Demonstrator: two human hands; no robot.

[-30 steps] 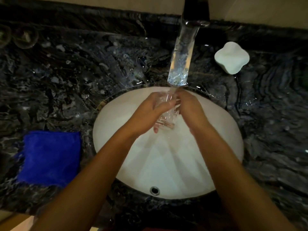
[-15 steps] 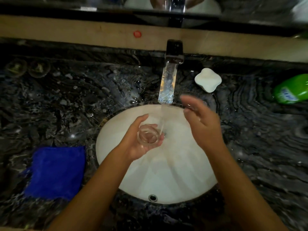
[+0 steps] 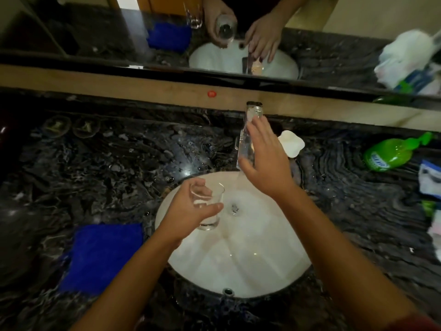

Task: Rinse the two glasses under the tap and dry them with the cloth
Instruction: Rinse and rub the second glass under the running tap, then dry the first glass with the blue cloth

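Observation:
My left hand [image 3: 188,212] grips a clear drinking glass [image 3: 211,219] from the side, over the left part of the white sink basin [image 3: 262,273]. The glass is tilted, its mouth facing up and away, left of the water stream. My right hand [image 3: 265,163] lies flat with fingers spread on the long tap spout [image 3: 253,111], holding nothing. A thin stream runs from the spout down to the drain [image 3: 235,207]. The blue cloth [image 3: 102,256] lies folded on the dark counter, left of the basin. A second glass [image 3: 195,17] shows only as a reflection in the mirror.
Behind the tap to the right sits a white soap dish [image 3: 292,144]. A green bottle [image 3: 386,156] lies on its side at the far right, by packets at the counter's right edge. Two round clear items [image 3: 71,126] sit at the back left. The counter is wet.
My right hand let go of the glass and rose to the tap spout. My left hand carried the glass left, out of the stream. The view tilted up, showing the mirror.

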